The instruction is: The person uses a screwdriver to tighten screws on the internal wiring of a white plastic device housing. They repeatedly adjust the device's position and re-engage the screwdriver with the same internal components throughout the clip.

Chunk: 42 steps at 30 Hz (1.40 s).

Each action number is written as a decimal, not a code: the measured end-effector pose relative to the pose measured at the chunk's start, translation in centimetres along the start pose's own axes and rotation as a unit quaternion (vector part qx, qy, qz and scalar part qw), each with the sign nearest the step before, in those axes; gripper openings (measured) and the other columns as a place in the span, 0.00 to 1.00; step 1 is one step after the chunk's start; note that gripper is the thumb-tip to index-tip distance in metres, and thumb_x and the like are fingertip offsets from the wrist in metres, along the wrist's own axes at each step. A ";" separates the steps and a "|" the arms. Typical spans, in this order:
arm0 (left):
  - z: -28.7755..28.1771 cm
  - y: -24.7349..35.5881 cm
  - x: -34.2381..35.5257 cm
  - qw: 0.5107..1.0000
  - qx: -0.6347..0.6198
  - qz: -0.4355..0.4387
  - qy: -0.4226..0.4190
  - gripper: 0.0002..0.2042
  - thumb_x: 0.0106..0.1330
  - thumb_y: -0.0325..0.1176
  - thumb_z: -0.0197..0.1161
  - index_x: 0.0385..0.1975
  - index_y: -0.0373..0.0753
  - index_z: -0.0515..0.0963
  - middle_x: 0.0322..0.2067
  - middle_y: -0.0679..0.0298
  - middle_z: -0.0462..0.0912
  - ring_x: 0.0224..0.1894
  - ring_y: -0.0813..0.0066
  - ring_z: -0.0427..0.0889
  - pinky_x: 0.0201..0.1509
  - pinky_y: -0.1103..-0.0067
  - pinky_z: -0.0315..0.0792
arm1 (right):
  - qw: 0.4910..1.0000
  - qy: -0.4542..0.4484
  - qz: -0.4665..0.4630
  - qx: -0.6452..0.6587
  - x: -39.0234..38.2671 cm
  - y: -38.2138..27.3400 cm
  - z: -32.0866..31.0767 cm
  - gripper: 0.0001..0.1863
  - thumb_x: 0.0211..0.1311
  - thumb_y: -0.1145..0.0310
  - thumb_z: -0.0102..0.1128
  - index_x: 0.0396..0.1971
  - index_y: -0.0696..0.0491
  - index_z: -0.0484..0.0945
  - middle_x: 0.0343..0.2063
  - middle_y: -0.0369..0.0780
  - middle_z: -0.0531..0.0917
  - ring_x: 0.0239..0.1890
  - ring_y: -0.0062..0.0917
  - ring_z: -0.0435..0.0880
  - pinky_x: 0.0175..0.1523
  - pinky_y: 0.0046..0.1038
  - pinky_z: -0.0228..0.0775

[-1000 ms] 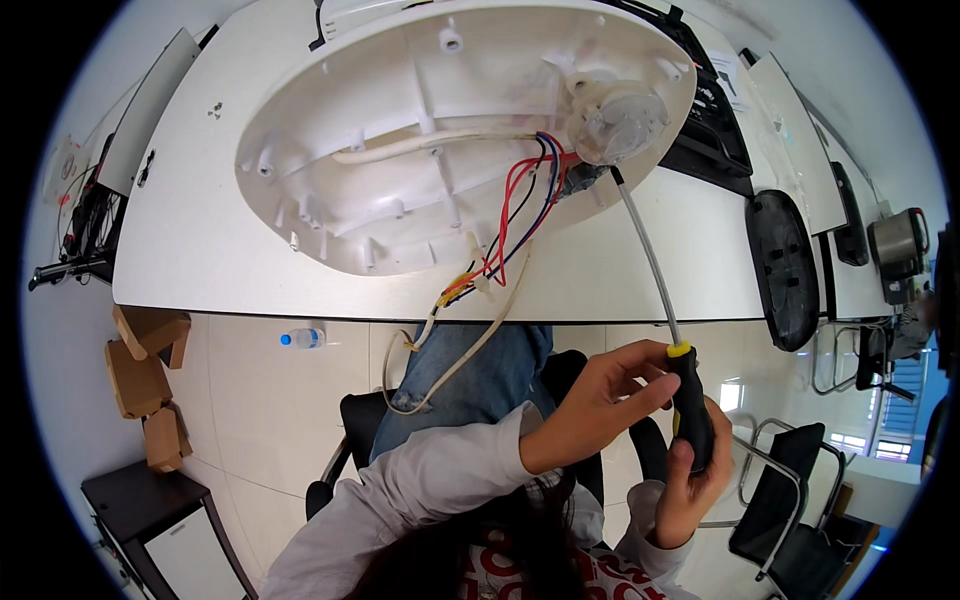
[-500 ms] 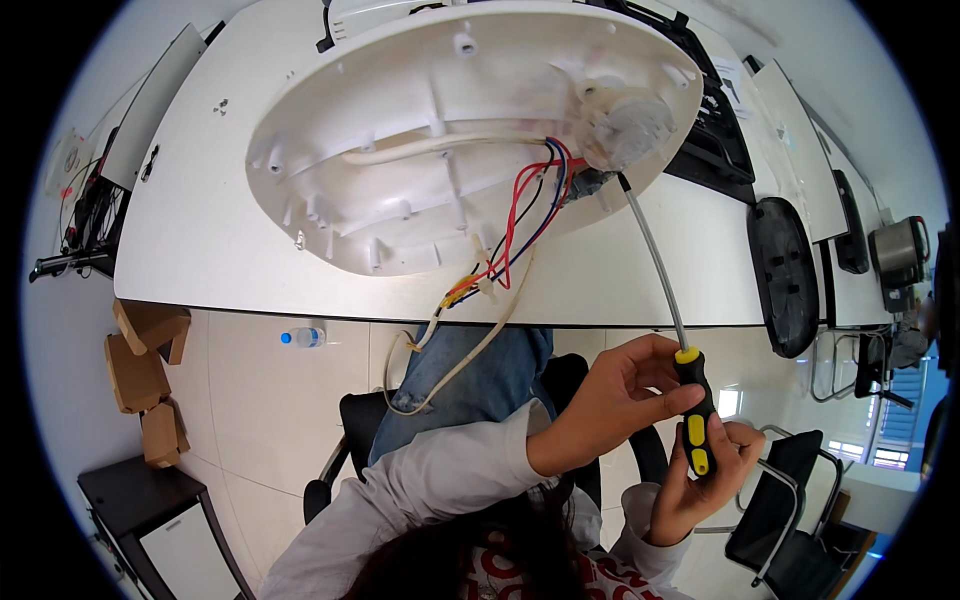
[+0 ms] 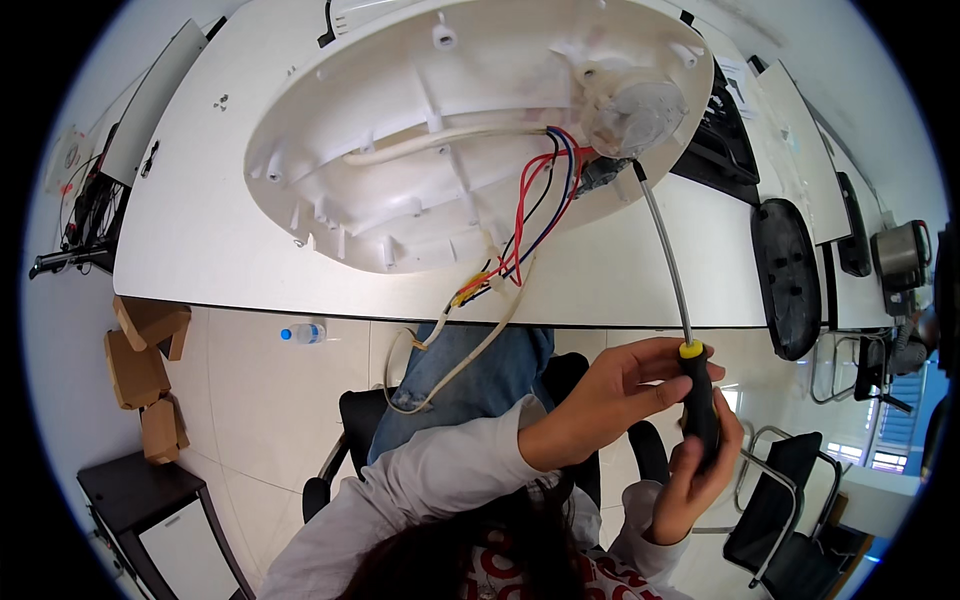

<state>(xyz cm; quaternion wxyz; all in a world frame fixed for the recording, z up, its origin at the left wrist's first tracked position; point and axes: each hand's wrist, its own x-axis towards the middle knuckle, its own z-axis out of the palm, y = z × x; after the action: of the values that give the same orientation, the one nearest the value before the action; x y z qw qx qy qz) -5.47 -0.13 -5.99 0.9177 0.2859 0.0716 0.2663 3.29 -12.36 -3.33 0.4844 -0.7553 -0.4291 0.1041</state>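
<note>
A large white oval plastic shell lies hollow side up on the table, with ribs and screw posts inside. At its right end sits a translucent whitish round part, beside a small dark part. A long-shafted screwdriver with a black handle and yellow collar slants up to that spot, its tip by the dark part. My left hand pinches the handle just below the collar. Around the handle's lower end curl the fingers of my right hand. Red, blue and black wires run from the dark part over the shell's near rim.
A white cable loops over the edge of the white table onto my lap. Black tool case and black oval cover lie at the right. Small screws lie far left. A bottle and cardboard boxes are on the floor.
The screwdriver handle has turned, so its yellow inlays no longer show. Its tip and the shell's right end have shifted slightly up and right. My right-hand fingers have changed their hold.
</note>
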 end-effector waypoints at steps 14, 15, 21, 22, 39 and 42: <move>-0.7 -0.1 0.5 0.998 0.057 -0.024 0.016 0.21 0.63 0.37 0.58 0.54 0.34 0.69 0.49 0.62 0.75 0.49 0.78 0.73 0.51 0.80 0.67 | 0.993 0.018 -0.098 -0.061 0.1 0.1 0.2 0.21 0.52 0.72 0.57 0.48 0.60 0.69 0.38 0.46 0.66 0.39 0.31 0.68 0.45 0.25 0.62; -0.6 0.0 0.4 0.998 0.053 -0.024 0.024 0.21 0.63 0.36 0.59 0.54 0.34 0.69 0.49 0.62 0.75 0.49 0.78 0.73 0.50 0.81 0.67 | 0.994 0.024 -0.094 -0.051 0.2 0.1 0.2 0.21 0.52 0.72 0.56 0.48 0.60 0.69 0.38 0.46 0.66 0.39 0.31 0.68 0.45 0.25 0.62; -0.6 -0.2 0.8 0.998 0.049 0.017 0.034 0.20 0.61 0.34 0.61 0.51 0.34 0.69 0.45 0.64 0.76 0.46 0.79 0.73 0.48 0.81 0.68 | 0.989 0.047 -0.108 -0.094 0.5 -0.1 0.0 0.20 0.51 0.74 0.58 0.46 0.59 0.71 0.37 0.45 0.66 0.39 0.31 0.68 0.46 0.26 0.60; -0.5 -0.1 0.8 0.998 0.043 0.008 0.035 0.19 0.61 0.34 0.62 0.50 0.35 0.69 0.44 0.65 0.76 0.46 0.79 0.73 0.48 0.81 0.69 | 0.985 0.048 -0.119 -0.111 0.5 -0.1 -0.1 0.20 0.50 0.74 0.59 0.46 0.58 0.72 0.37 0.45 0.66 0.39 0.31 0.67 0.45 0.26 0.60; 0.5 -0.7 1.5 0.999 0.005 -0.025 0.040 0.16 0.59 0.36 0.65 0.41 0.33 0.74 0.38 0.63 0.79 0.42 0.78 0.77 0.48 0.80 0.71 | 0.993 0.051 0.009 0.110 1.0 -1.1 0.4 0.27 0.63 0.54 0.49 0.55 0.57 0.62 0.40 0.42 0.69 0.30 0.21 0.71 0.28 0.18 0.58; 0.2 -0.5 1.4 0.997 0.063 -0.013 0.043 0.17 0.59 0.36 0.65 0.43 0.32 0.74 0.41 0.61 0.79 0.43 0.76 0.78 0.49 0.80 0.71 | 0.986 -0.040 0.118 0.108 1.0 -0.5 -1.1 0.30 0.67 0.49 0.36 0.52 0.62 0.65 0.36 0.40 0.73 0.23 0.16 0.70 0.22 0.14 0.53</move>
<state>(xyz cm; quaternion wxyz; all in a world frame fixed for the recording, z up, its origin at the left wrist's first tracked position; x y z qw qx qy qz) -3.99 0.20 -6.12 0.8972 0.3308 0.1313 0.2613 4.26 -12.26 -2.08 0.5294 -0.7393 -0.3421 0.2369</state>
